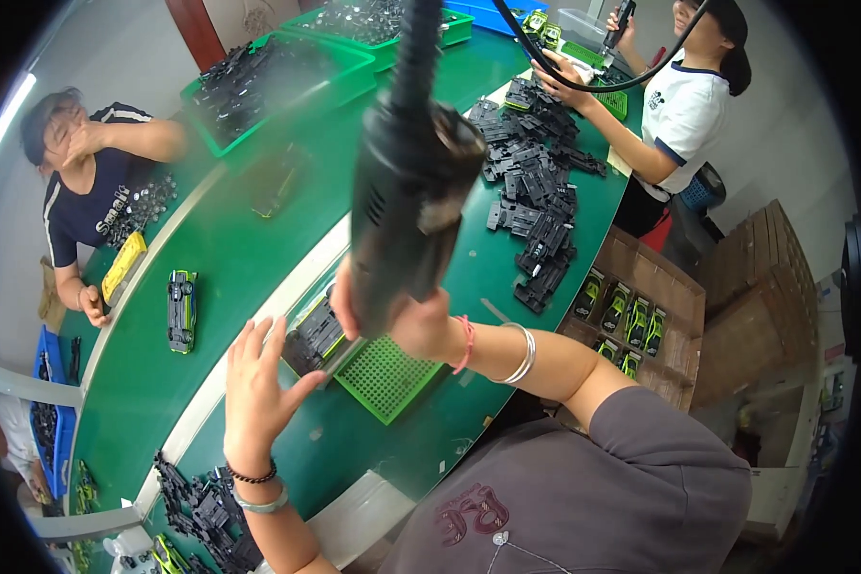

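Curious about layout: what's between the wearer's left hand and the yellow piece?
In the head view, an upturned toy car on green tabletop, plus pale strips.

- Green table [234,244] with pale strips [306,273]
- Lit tube [6,132] beyond its left edge
- Reddish post [195,29] near its far edge
- Pale wall [796,129] beyond the right

Looks like a factory assembly workshop, judging by a green bench [335,435] beneath the left hand [258,387], a power tool [402,206] in the right hand [419,327], heaped black chassis [536,182] and a green parts bin [354,73] beyond it, boxed toy cars [638,325] right of its forearm [564,359], and co-workers [694,110] farther off.
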`<action>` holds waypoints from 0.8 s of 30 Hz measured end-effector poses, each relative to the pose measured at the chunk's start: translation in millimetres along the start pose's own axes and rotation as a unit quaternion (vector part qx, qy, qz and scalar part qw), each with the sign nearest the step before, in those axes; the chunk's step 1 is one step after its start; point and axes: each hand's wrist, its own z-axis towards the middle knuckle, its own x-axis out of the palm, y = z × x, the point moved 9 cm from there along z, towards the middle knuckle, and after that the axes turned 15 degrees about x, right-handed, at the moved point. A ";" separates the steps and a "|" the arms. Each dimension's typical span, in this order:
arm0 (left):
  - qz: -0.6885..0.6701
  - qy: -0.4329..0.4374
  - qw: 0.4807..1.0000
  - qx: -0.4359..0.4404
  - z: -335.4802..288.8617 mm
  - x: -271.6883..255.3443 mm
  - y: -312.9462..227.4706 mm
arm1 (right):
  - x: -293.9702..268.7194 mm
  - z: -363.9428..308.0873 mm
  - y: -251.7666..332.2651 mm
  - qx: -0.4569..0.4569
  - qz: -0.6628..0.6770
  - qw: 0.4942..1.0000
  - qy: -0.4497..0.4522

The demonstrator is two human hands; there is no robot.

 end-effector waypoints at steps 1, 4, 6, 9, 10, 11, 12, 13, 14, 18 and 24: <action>-0.027 0.016 0.999 -0.012 -5.2 1.2 6.4 | 4.7 6.8 -2.6 0.012 0.015 1.000 0.011; -0.061 0.030 0.997 -0.022 -13.0 4.2 11.5 | 25.4 26.0 0.0 0.012 0.035 0.999 0.024; -0.069 0.031 0.997 -0.022 -14.8 4.2 11.4 | 43.0 35.2 7.4 0.025 0.067 0.997 0.035; -0.062 0.029 0.997 -0.022 -14.1 5.3 10.5 | 59.8 41.3 20.3 -0.052 0.038 0.996 0.061; -0.072 0.030 0.997 -0.023 -13.9 7.9 11.5 | 59.2 41.6 20.1 -0.052 0.037 0.996 0.061; -0.083 0.031 0.996 -0.024 -13.6 10.1 12.3 | 57.5 41.6 18.7 -0.050 0.042 0.996 0.056; -0.083 0.030 0.996 -0.025 -13.5 10.1 12.5 | 56.4 41.7 16.3 -0.046 0.048 0.996 0.054; -0.084 0.025 0.996 -0.024 -13.2 9.1 12.0 | 53.7 41.7 9.8 -0.037 0.053 0.997 0.049; -0.086 0.019 0.996 -0.023 -13.1 8.7 11.8 | 52.0 42.6 7.9 -0.035 0.053 0.997 0.049; -0.086 0.017 0.996 -0.034 -12.9 10.0 17.8 | 51.0 47.6 -0.4 0.010 0.062 0.997 0.049; -0.106 0.017 0.994 -0.028 -10.5 8.1 18.5 | 55.2 47.8 -1.4 0.010 0.052 0.997 0.056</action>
